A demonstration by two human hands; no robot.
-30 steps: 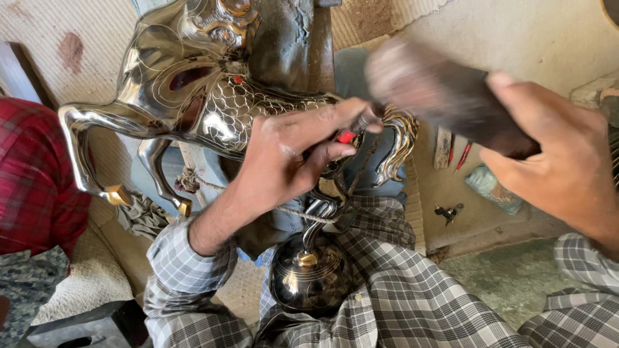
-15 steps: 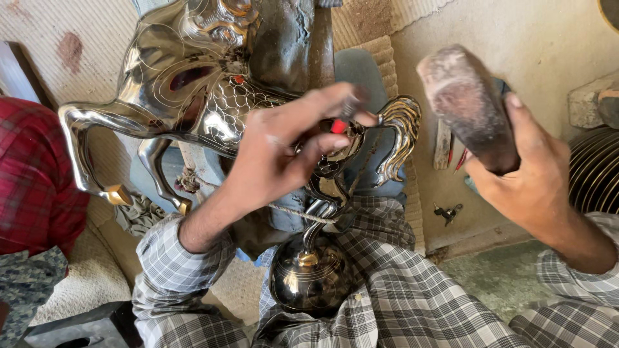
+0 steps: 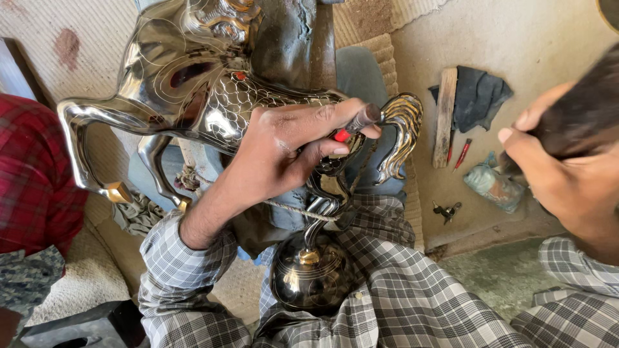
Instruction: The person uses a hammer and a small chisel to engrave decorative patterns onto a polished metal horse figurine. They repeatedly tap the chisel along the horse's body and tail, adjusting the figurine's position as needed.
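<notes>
Polished metal — a shiny horse figure [image 3: 213, 96] lies across the person's lap, and the left hand [image 3: 284, 154] rests on its flank, fingers pinching a small punch [image 3: 358, 121] against the surface. The right hand [image 3: 567, 174] is raised well apart — clenched round a dark hammer [image 3: 587, 103], blurred.

Shiny engraved metal horse [image 3: 213, 96], chisel [image 3: 358, 122] against it.
</notes>
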